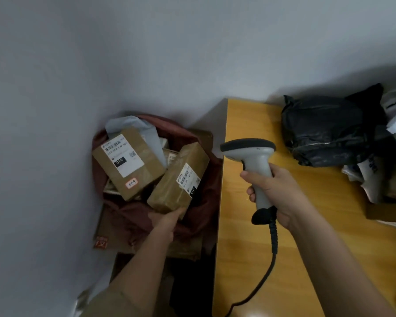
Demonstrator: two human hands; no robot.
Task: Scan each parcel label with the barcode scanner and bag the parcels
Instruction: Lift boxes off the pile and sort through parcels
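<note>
Now the left hand (167, 219) holds a brown box (178, 179) at its near end, over the open red bag (201, 161) on the floor. The right hand (274, 191) grips the scanner (254, 161) above the counter (261, 248). It looks like the bagging step: next, let the box drop in beside the other box (128, 163).

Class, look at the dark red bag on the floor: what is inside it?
The dark red bag holds two brown labelled parcels, the nearer held by the left hand. A pale mailer lies behind; anything deeper is covered.
</note>
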